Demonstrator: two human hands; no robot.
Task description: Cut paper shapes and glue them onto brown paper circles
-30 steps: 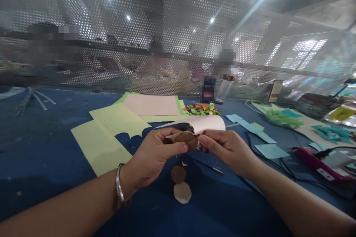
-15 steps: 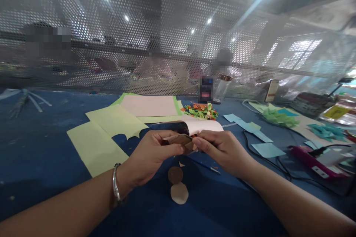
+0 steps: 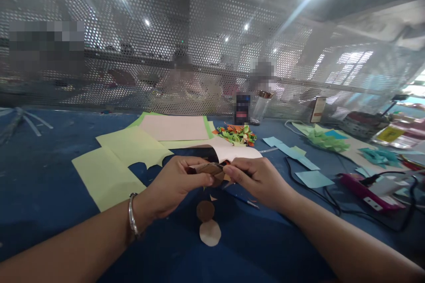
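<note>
My left hand point(image 3: 179, 181), with a silver bangle at the wrist, pinches a piece of brown paper point(image 3: 212, 169) between thumb and fingers above the blue table. My right hand point(image 3: 262, 181) is closed at the paper's right edge, its thumb close against it. Something dark with a bit of red shows at its fingertips, mostly hidden, so I cannot make out what it is. Below the hands lie a brown paper disc point(image 3: 205, 211) and a pale paper disc point(image 3: 210, 232), edges meeting. A slim blue pen-like tool point(image 3: 247, 201) lies beneath the right hand.
Yellow sheets point(image 3: 109, 177), one with cut-out curves, lie left; a pink sheet point(image 3: 175, 127) lies behind. Colourful paper scraps point(image 3: 235, 135) are heaped beyond. A magenta power strip point(image 3: 368, 194) with black cables, and blue paper pieces point(image 3: 314, 180), lie right. A perforated screen point(image 3: 206, 53) stands behind.
The whole view has shifted slightly, so table items appear a little further left. Both hands stay at the brown paper, which has tilted slightly.
</note>
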